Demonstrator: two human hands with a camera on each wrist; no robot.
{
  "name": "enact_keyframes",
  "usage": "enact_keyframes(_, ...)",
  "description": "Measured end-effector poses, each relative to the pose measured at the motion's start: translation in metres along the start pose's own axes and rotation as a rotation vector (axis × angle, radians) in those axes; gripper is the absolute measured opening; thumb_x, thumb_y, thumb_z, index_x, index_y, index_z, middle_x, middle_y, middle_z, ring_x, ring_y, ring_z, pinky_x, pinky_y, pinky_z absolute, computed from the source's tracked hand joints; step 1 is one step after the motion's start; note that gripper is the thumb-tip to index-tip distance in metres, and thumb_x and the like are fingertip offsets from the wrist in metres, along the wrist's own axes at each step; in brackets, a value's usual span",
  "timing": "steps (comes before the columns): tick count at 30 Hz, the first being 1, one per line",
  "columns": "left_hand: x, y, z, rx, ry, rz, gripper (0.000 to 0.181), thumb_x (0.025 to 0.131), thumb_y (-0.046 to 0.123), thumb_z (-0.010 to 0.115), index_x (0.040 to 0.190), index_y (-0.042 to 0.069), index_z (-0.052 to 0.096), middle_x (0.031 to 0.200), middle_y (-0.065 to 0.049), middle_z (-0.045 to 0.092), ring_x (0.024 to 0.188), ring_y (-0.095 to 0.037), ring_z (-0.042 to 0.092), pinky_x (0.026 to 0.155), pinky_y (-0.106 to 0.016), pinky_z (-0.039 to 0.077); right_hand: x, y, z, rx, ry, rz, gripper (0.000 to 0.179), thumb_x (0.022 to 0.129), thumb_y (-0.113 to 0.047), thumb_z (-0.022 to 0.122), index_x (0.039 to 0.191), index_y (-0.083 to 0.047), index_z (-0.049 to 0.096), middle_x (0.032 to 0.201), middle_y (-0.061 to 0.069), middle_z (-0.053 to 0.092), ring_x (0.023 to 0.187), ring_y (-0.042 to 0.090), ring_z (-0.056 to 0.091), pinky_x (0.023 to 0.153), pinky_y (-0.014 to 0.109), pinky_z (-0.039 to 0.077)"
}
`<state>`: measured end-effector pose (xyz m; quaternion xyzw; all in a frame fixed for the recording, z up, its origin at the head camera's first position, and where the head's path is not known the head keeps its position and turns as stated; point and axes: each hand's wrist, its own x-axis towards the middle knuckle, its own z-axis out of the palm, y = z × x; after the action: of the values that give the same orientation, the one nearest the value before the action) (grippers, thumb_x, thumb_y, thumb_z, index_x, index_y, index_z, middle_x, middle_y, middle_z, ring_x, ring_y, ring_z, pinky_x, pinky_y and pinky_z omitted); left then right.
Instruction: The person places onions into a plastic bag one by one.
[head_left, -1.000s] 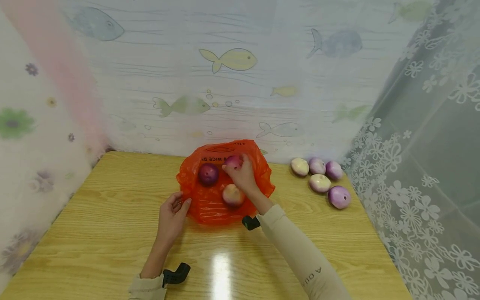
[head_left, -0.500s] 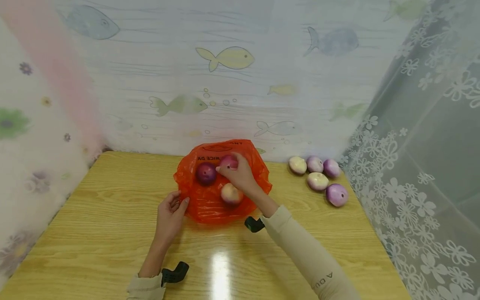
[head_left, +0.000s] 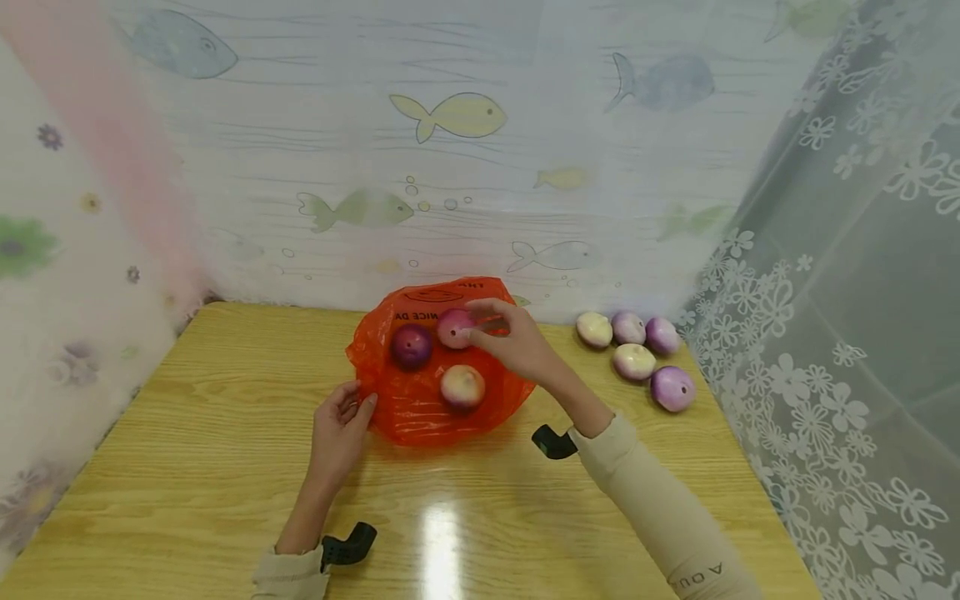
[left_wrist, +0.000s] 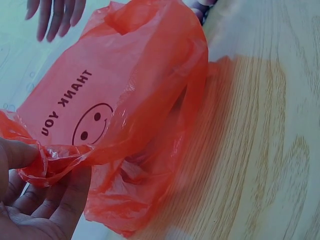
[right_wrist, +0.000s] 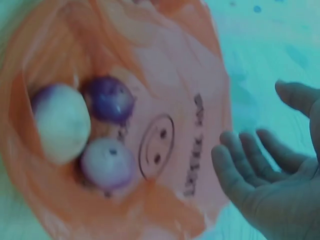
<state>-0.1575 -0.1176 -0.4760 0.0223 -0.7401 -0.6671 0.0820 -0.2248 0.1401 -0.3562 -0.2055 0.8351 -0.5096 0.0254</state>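
Observation:
A red plastic bag (head_left: 412, 414), printed with a smiling face and lettering, lies with its mouth spread. Inside sit three round purple-and-cream vegetables, perhaps turnips or onions: a dark purple one (head_left: 412, 346), a pinkish-purple one (head_left: 453, 328) and a mostly cream one (head_left: 462, 387). At the bag's left edge my left hand (head_left: 339, 429) pinches its bunched rim (left_wrist: 55, 157) between thumb and fingers. My right hand (head_left: 516, 340) hangs over the bag's right side, near the pinkish-purple vegetable. In the right wrist view that hand (right_wrist: 275, 190) holds nothing, its fingers apart and relaxed.
Several more round vegetables (head_left: 633, 362), some cream and some light purple, are grouped at the right rear of the wooden table (head_left: 225, 433). A fish-print curtain (head_left: 450, 208) rises behind the table. At the right hangs a sheer curtain with white flowers (head_left: 847, 408).
My right hand has let go of the pinkish-purple vegetable, now lying in the bag, and has drawn back to the right with its fingers spread. My left hand keeps its hold on the rim.

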Motion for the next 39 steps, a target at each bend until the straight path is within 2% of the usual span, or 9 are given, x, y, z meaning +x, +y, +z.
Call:
enact_keyframes(5,0.000,0.000,-0.001,-0.006,0.004,-0.002,0.031,0.093,0.015,0.057,0.120,-0.001,0.052,0.111,-0.016,0.059,0.094,-0.016,0.058,0.077,-0.011,0.048,-0.010,0.012,-0.028,0.031,0.016,-0.061,0.033,0.089,-0.024,0.064,0.120,-0.013,0.059,0.117,0.003,0.060,0.104,0.020,0.058,0.091,0.035,0.047)
enact_keyframes(9,0.001,0.001,-0.002,-0.005,0.007,-0.002,0.031,0.093,0.015,0.058,0.119,-0.001,0.052,0.111,-0.015,0.059,0.093,-0.014,0.057,0.078,-0.011,0.047,-0.022,0.030,-0.050,0.048,0.053,-0.050,0.035,0.090,-0.023,0.063,0.121,-0.008,0.058,0.115,0.012,0.060,0.102,0.022,0.058,0.090,0.032,0.048)
enact_keyframes(17,0.001,0.002,-0.003,0.010,0.006,0.002,0.032,0.094,0.018,0.057,0.120,-0.001,0.053,0.112,-0.016,0.059,0.093,-0.014,0.056,0.078,-0.010,0.046,-0.056,0.049,-0.087,-0.004,0.204,0.010,0.030,0.090,-0.010,0.061,0.118,0.002,0.058,0.111,0.022,0.059,0.099,0.024,0.058,0.083,0.019,0.048)
enact_keyframes(23,0.001,0.002,-0.004,0.017,0.013,0.020,0.031,0.094,0.017,0.057,0.118,-0.001,0.054,0.111,-0.016,0.059,0.093,-0.015,0.056,0.077,-0.011,0.047,-0.079,0.087,-0.112,-0.060,0.318,0.030,0.031,0.088,-0.010,0.064,0.116,0.002,0.059,0.109,0.024,0.059,0.093,0.012,0.058,0.077,0.015,0.048)
enact_keyframes(27,0.001,0.001,-0.004,0.024,0.013,0.026,0.031,0.094,0.017,0.057,0.119,0.000,0.053,0.111,-0.015,0.059,0.092,-0.011,0.056,0.077,-0.010,0.047,-0.093,0.120,-0.126,-0.068,0.399,0.066,0.031,0.086,-0.007,0.065,0.115,0.004,0.058,0.113,0.026,0.056,0.098,0.022,0.057,0.080,0.019,0.048)
enact_keyframes(32,0.002,0.000,-0.004,0.005,0.010,0.031,0.033,0.094,0.017,0.057,0.120,-0.001,0.053,0.112,-0.016,0.059,0.094,-0.011,0.056,0.079,-0.011,0.046,-0.107,0.164,-0.140,-0.220,0.553,0.148,0.031,0.084,-0.013,0.069,0.112,0.001,0.062,0.112,0.020,0.060,0.100,0.026,0.055,0.084,0.034,0.046)
enact_keyframes(35,0.003,0.000,-0.004,-0.004,0.006,0.035,0.032,0.094,0.017,0.056,0.121,-0.001,0.054,0.113,-0.015,0.058,0.094,-0.011,0.056,0.079,-0.011,0.046,-0.117,0.179,-0.145,-0.293,0.644,0.202,0.032,0.082,-0.013,0.071,0.110,0.001,0.063,0.110,0.019,0.060,0.099,0.026,0.052,0.084,0.038,0.043)
enact_keyframes(39,0.003,0.003,-0.004,-0.030,0.000,0.032,0.030,0.093,0.013,0.056,0.120,-0.001,0.055,0.113,-0.016,0.059,0.095,-0.015,0.056,0.078,-0.011,0.047,-0.131,0.190,-0.150,-0.300,0.725,0.251,0.043,0.077,-0.010,0.075,0.116,0.000,0.060,0.117,0.020,0.055,0.104,0.029,0.047,0.086,0.040,0.038)
